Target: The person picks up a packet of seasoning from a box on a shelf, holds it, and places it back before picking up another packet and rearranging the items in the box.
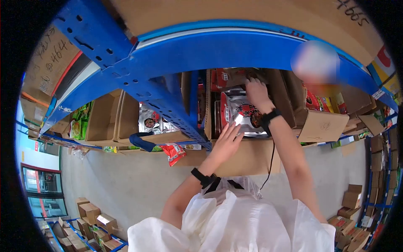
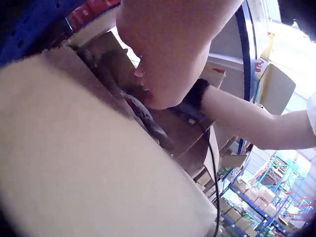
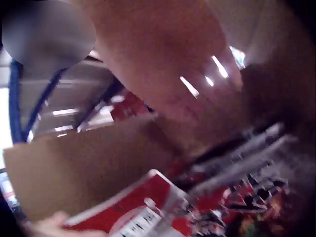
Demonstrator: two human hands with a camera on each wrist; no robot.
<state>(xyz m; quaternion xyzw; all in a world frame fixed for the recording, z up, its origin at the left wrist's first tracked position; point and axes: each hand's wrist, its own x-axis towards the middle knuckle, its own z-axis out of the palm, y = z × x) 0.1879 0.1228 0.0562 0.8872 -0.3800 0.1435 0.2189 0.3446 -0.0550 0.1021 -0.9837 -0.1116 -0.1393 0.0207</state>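
In the head view a cardboard box (image 1: 245, 150) on a blue shelf holds silver and red food pouches. My left hand (image 1: 228, 145) lies at the near edge of a silver pouch (image 1: 241, 110), its fingers straight and touching it. Deeper in the box is my right hand (image 1: 258, 94), its fingertips over a brown-red pouch (image 1: 226, 77) at the back; I cannot tell whether they pinch it. In the right wrist view that hand (image 3: 168, 59) is blurred above a red-cornered pouch (image 3: 143, 202), with left fingertips (image 3: 52, 227) at its edge. Both wrists wear black bands.
A blue upright (image 1: 157, 98) stands left of the box, with a shelf beam (image 1: 218, 50) above. Left of the upright, another box holds silver pouches (image 1: 153, 119). A red packet (image 1: 173, 154) hangs below the shelf edge. A black cable (image 1: 270, 166) runs from the right wrist.
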